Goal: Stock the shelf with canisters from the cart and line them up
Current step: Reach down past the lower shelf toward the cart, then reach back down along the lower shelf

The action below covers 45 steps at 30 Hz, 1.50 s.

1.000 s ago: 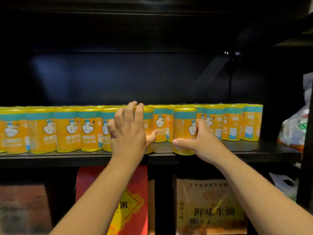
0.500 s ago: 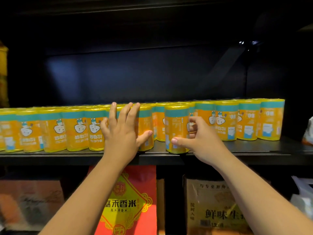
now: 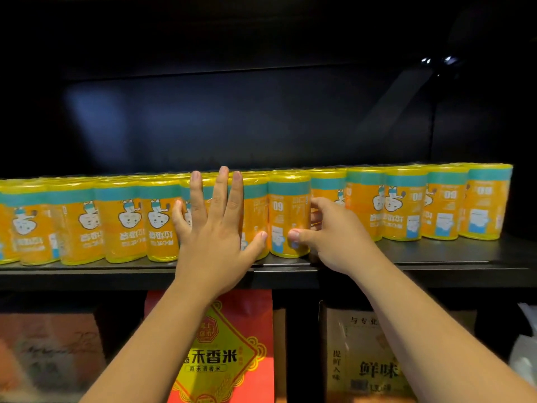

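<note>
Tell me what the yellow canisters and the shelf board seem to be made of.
The yellow canisters: glossy plastic film over a printed label, judging by wrinkles and glare; the body beneath cannot be told. The shelf board: probably dark painted metal, with a thin front edge.

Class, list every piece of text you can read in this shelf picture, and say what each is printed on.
"60": on the canister gripped by the right hand.
"禾香米": large, on the red bag under the shelf; its first character is hidden.
"与专业" and "鲜味": on the brown pack beside that bag.
All other canister lettering and the small print are too blurred to read.
</note>
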### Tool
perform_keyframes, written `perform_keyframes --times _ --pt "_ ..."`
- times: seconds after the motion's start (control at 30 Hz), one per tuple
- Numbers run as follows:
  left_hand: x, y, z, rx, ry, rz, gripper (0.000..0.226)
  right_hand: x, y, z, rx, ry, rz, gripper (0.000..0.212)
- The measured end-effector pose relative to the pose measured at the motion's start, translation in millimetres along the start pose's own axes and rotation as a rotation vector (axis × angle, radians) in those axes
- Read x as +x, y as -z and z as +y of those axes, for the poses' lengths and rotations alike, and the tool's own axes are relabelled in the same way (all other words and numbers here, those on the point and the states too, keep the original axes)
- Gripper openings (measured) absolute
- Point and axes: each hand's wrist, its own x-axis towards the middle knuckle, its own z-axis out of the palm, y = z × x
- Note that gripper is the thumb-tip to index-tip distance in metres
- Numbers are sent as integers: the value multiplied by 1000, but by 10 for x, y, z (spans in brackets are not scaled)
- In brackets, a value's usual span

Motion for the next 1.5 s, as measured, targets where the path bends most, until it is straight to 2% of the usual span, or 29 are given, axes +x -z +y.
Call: perform_keyframes --times 0.1,0.2,0.4,0.57,0.73,0.9,1.17,1.23,1.37,1.5 --pt "3 -5 0 5 3 -6 92 -5 -34 -12 2 -14 53 73" --pt "-4 21 14 6 16 -24 92 -62 -51 -9 -33 7 87 72" --pt "-128 109 74 -20 59 -97 90 -367 -45 22 -288 157 169 69" --pt "-613 247 221 -36 39 -86 73 -831 39 286 -312 327 234 53" --pt "-1260 306 469 -120 11 4 59 -1410 85 733 -309 328 240 45" --pt "-2042 184 705 -136 -28 -106 54 -1983 -6 1213 -295 228 127 43" --pt "-3590 87 903 -137 86 -651 58 -2940 -500 1840 -237 28 -199 50" --pt "-3911 160 922 -126 104 -727 57 -3156 -653 1935 -218 -20 -302 52" --pt "-4401 380 895 -70 161 -826 57 -3614 -1003 2030 -164 2 -447 48" --pt "-4702 609 675 -37 279 -915 60 -3924 -1303 1886 -240 38 -652 50"
